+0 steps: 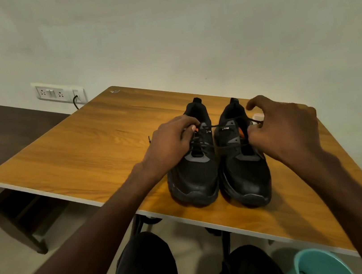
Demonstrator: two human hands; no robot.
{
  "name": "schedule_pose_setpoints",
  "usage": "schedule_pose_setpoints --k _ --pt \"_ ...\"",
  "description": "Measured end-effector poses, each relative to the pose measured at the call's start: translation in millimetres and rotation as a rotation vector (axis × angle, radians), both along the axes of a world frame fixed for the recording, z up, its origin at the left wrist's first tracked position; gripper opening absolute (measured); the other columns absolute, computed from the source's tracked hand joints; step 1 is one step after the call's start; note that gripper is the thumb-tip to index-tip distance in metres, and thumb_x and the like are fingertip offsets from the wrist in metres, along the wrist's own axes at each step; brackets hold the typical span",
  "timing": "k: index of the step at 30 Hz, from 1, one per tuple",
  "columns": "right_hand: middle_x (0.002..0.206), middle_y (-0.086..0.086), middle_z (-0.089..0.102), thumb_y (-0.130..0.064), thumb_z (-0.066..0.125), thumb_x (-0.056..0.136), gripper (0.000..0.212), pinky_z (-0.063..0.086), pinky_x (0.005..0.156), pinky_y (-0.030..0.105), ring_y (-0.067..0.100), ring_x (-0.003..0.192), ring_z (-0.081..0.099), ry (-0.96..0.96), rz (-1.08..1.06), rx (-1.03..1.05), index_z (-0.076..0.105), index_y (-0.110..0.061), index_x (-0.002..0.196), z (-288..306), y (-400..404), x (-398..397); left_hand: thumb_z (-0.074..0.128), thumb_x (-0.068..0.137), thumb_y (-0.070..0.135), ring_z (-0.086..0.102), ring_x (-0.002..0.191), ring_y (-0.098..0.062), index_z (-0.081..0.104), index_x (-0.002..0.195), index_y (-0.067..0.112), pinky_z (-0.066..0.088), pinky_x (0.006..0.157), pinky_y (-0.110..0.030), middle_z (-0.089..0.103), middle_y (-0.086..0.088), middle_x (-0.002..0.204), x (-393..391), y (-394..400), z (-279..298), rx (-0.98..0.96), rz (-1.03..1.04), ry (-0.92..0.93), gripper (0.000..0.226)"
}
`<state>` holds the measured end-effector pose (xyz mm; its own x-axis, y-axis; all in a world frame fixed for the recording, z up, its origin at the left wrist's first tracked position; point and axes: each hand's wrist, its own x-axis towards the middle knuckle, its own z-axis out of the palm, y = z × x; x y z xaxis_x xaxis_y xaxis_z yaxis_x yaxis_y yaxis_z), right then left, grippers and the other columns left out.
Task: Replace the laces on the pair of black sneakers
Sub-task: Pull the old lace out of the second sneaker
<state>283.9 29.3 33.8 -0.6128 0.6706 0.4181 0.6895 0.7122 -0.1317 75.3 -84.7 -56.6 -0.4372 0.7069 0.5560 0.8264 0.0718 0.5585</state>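
Note:
Two black sneakers stand side by side on the wooden table (72, 153), toes toward me. The left sneaker (195, 177) keeps its lace through the eyelets. The right sneaker (244, 174) has a black lace (225, 123) stretched taut across its tongue and over toward the left shoe. My left hand (169, 143) pinches one end of that lace over the left sneaker. My right hand (284, 128) pinches the other end at the right side of the right sneaker, index finger raised.
A small pale object (258, 116) lies on the table behind my right hand. A teal bin (319, 266) sits on the floor at the lower right. A dark bench (1, 149) stands to the left, under a wall socket panel (58, 92).

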Motion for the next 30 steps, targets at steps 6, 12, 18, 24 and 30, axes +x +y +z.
schedule_pose_setpoints --k 6,12,18,24,30 --pt "0.144 0.006 0.046 -0.028 0.078 0.077 0.075 0.040 0.106 0.055 0.032 0.134 0.041 -0.130 0.035 -0.067 0.048 -0.037 0.145 -6 10 1 0.054 0.107 0.029 0.064 0.108 -0.003 0.068 0.126 0.029 0.057 0.091 -0.037 0.070 0.014 0.121 1 -1 0 -0.001 0.004 -0.033 0.024" --pt "0.168 -0.009 0.023 -0.063 0.067 0.087 0.084 0.015 0.124 0.058 0.016 0.155 0.018 -0.100 0.440 -0.148 0.028 -0.040 0.158 -28 -5 -35 0.058 0.105 0.027 0.065 0.106 -0.007 0.071 0.124 0.025 0.056 0.090 -0.038 0.072 0.008 0.118 5 5 4 -0.002 0.049 -0.024 0.023" --pt "0.168 -0.011 0.029 -0.090 0.054 0.077 0.101 0.001 0.125 0.063 0.016 0.155 0.025 -0.159 0.475 -0.240 0.022 -0.043 0.159 -52 14 -52 0.067 0.100 0.025 0.063 0.104 -0.011 0.074 0.108 0.027 0.054 0.087 -0.035 0.063 0.006 0.118 2 7 6 0.019 0.127 -0.066 0.011" --pt "0.173 -0.015 0.008 -0.083 0.052 0.085 0.098 -0.001 0.124 0.061 0.012 0.159 0.004 -0.138 0.545 -0.179 0.004 -0.046 0.162 -63 17 -51 0.059 0.105 0.021 0.060 0.088 -0.010 0.071 0.116 0.020 0.044 0.071 -0.022 0.057 0.002 0.112 12 5 6 0.007 0.160 0.042 0.017" --pt "0.170 -0.006 0.024 -0.077 0.049 0.091 0.092 -0.003 0.125 0.057 0.014 0.158 0.017 -0.121 0.506 -0.159 0.003 -0.044 0.163 -65 13 -51 0.057 0.105 0.015 0.058 0.086 -0.013 0.071 0.127 0.013 0.035 0.067 -0.017 0.060 -0.007 0.113 21 2 13 -0.076 0.207 0.198 0.026"
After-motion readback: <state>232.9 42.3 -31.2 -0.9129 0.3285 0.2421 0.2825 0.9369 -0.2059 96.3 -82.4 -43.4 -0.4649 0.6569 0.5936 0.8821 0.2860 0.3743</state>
